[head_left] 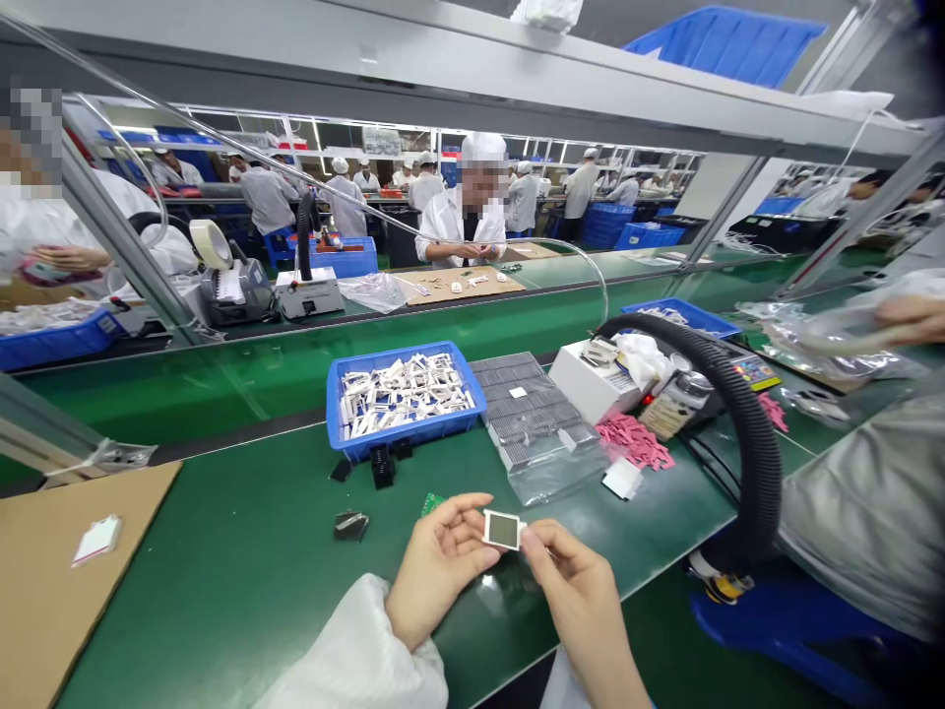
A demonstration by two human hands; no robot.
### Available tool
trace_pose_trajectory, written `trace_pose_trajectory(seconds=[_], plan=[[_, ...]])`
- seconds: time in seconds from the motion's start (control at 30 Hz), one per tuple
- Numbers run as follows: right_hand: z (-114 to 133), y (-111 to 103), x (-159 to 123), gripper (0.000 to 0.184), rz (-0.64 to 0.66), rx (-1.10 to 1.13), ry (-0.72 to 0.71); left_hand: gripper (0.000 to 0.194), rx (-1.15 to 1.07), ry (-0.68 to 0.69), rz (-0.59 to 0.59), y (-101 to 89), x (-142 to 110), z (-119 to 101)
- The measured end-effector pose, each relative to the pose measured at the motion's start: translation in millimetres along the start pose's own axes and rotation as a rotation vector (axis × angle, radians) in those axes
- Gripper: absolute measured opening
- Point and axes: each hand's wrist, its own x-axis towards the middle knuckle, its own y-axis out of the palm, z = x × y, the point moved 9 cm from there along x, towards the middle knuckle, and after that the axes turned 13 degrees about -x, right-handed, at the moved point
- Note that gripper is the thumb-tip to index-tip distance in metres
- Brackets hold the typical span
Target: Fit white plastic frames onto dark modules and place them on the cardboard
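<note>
Between both hands, above the green bench, is a small white-framed display (503, 530) with a dark grey screen facing up. My left hand (447, 551) grips its left edge with fingers and thumb. My right hand (568, 571) pinches its right edge. Part of a green circuit board (431, 504) shows just behind my left hand; the rest of it is hidden. Left of that hand lies a dark glossy piece (350, 526) on the bench.
A blue bin (332, 404) of white plastic parts stands ahead, with black pieces (382, 467) before it. Right of it are a tray of grey parts (528, 404), pink strips (635, 441) and a black hose (753, 423). Cardboard (66, 581) lies left. Co-workers sit opposite and at both sides.
</note>
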Motion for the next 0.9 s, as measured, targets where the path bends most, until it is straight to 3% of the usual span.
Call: trace_pose_trajectory(seconds=[0.43,0.9], plan=[[-0.3,2.8,1.0,0.035,0.006,0.114,0.116,0.042,0.054,-0.038,-0.01,0.7,-1.2,-1.6],[-5.6,4.2,1.2,0.036,0.008,0.153,0.061,0.042,0.151,-0.091,-0.05,0.7,0.6,1.5]])
